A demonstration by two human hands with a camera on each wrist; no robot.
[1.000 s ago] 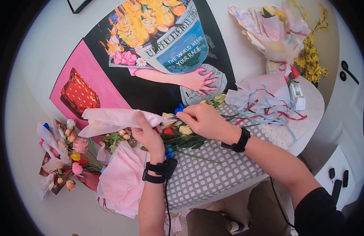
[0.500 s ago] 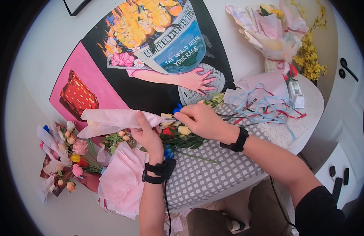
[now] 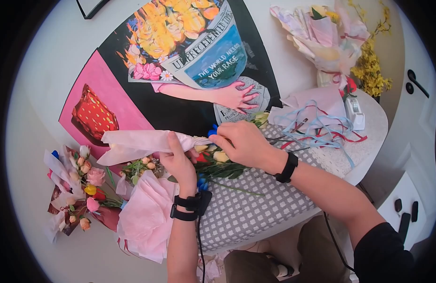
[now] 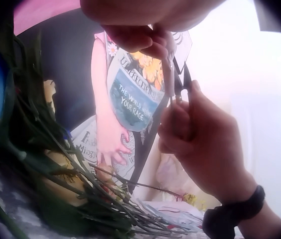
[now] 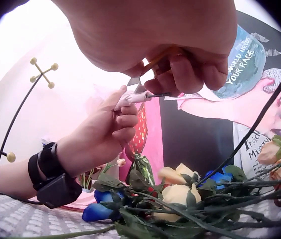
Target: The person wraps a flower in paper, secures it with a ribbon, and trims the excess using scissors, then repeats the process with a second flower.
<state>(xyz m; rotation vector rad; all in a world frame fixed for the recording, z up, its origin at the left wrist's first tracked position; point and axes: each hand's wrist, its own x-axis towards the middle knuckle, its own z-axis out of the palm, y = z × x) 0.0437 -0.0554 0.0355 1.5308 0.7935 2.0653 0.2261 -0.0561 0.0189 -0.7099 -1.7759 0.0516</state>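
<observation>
Head view puts a bundle of pink, red and yellow blooms point(image 3: 93, 188) at far left, with crinkled wrapping round it. Beside it, a large pink tissue sheet point(image 3: 145, 214) spreads in soft, thin folds. Above that sheet lies a pale pink paper cone point(image 3: 133, 143), smooth and flared at its left end, narrowing to a twisted neck at its right. My left hand point(image 3: 178, 162) clamps this cone near the neck, fingers curled round the paper and thumb along it. Loose cream roses point(image 3: 221, 156) and dark leafy stems lie just below and beyond my hands, on a grey cloth point(image 3: 255, 207) with a pale repeated pattern. My right hand point(image 3: 248, 144) is at the neck, fingers curled together around scissors point(image 5: 134, 80); the right wrist view shows their metal blades parted by the twisted paper and a bit of orange handle, and a thin dark stem point(image 5: 158, 94) sticks out of the twist. Further right, flat blue and dark red ribbons point(image 3: 317, 129) tangle in loops over pale pink paper, near a boxy white dispenser point(image 3: 355, 114). Behind these, a crinkly wrapped bouquet point(image 3: 317, 42) leans beside small, clustered yellow blossoms point(image 3: 372, 70).
</observation>
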